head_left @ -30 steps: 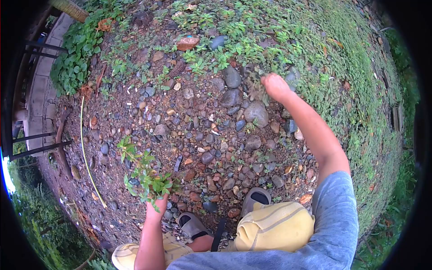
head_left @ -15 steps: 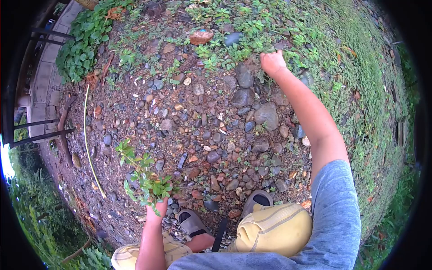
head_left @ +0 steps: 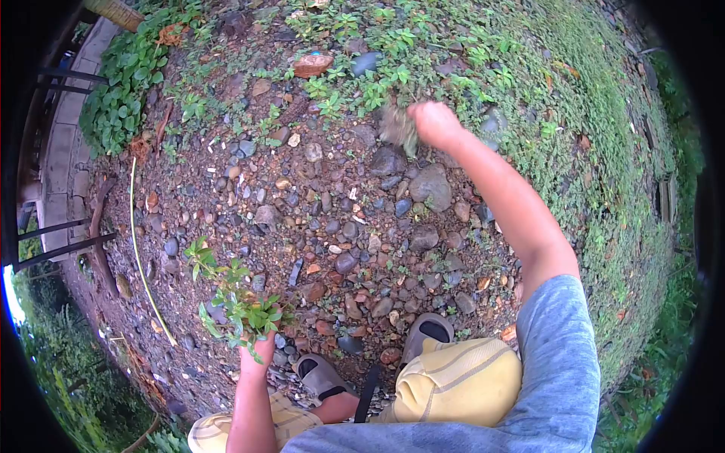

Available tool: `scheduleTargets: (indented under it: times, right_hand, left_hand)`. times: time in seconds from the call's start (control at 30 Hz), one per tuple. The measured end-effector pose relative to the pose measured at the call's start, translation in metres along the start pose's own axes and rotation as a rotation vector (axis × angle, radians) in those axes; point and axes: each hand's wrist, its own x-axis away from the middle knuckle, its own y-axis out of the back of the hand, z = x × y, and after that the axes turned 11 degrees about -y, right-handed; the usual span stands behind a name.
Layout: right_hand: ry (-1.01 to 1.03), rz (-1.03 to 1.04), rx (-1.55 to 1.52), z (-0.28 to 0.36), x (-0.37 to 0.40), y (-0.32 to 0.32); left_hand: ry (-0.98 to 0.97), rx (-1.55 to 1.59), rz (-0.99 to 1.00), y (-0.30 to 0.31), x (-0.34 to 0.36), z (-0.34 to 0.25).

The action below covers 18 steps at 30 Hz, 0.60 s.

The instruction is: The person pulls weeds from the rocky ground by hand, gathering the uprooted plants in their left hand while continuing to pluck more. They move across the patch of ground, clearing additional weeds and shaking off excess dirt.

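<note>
My left hand (head_left: 257, 353) is closed around a bunch of pulled green weeds (head_left: 230, 296), held low near my knees above the gravel. My right hand (head_left: 433, 123) is stretched forward at the far edge of the stony patch and grips a blurred clump of weed with roots (head_left: 397, 127) lifted off the ground. Low green weeds (head_left: 381, 79) grow just beyond that hand. I am crouching, with my grey sandals (head_left: 427, 332) on the pebbles.
Gravel and rounded stones (head_left: 430, 185) cover the ground between my hands. A dense green ground cover (head_left: 596, 151) runs along the right. A thin pale stem (head_left: 140, 249) lies at the left, by a concrete kerb (head_left: 64, 151) and dark metal bars (head_left: 60, 241).
My right hand reached further out into the weeds, then pulled back toward me with a clump in it. My left hand kept its bunch almost still.
</note>
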Motion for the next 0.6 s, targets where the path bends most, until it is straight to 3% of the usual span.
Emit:
scheduleTargets:
  times: [0.1, 0.13, 0.23, 0.5, 0.6]
  right_hand:
    - [0.227, 0.091, 0.028, 0.017, 0.048, -0.011]
    - [0.178, 0.176, -0.034, 0.025, 0.061, -0.013]
    - [0.278, 0.148, 0.058, 0.021, 0.085, -0.02]
    - [0.093, -0.217, 0.223, -0.057, 0.026, -0.041]
    - [-0.022, -0.153, 0.269, -0.077, 0.009, -0.047]
  left_hand:
    - [-0.003, -0.045, 0.006, -0.002, -0.002, 0.003]
    - [-0.001, -0.061, 0.008, -0.003, -0.001, 0.004]
    - [0.013, -0.047, -0.027, -0.005, 0.0, 0.006]
    - [0.021, -0.045, 0.014, -0.003, -0.001, 0.0]
    - [0.036, -0.014, 0.018, -0.002, 0.001, -0.003]
